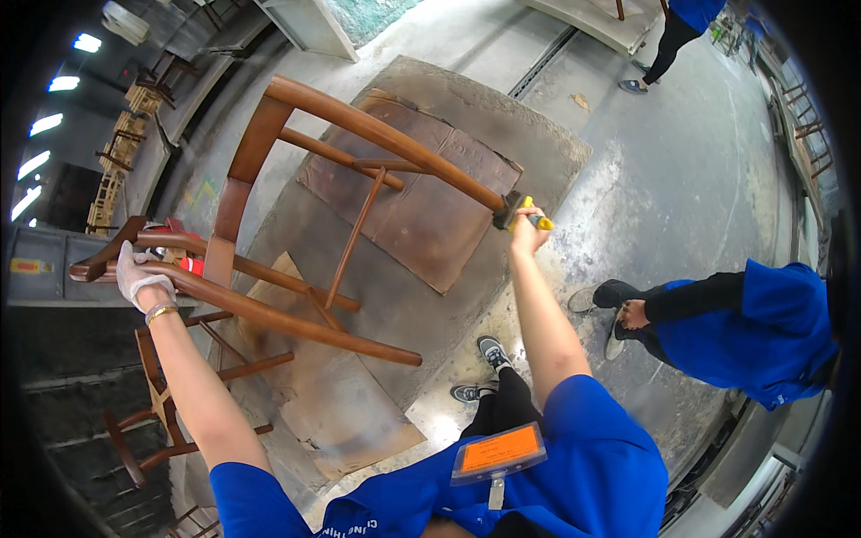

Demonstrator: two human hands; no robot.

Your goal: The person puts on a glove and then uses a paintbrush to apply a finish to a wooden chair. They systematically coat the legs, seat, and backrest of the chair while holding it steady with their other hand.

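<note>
A brown wooden chair frame (269,309) is held up, tilted on its side, in front of me. My left hand (141,280), in a pale glove, grips its curved rail at the far left, fingers closed around the wood. My right hand (527,237) looks bare and is closed on a brush (508,212) with a yellow-and-grey handle and a dark head. That dark head is against the end of the chair's upper long leg. The bristles are too small to make out clearly.
Stained cardboard (421,202) lies on a grey mat below the chair. A second chair frame (161,394) stands at lower left. Someone in a blue top (740,336) is close on my right; another person (677,40) is farther off. Wooden frames (121,157) line the left side.
</note>
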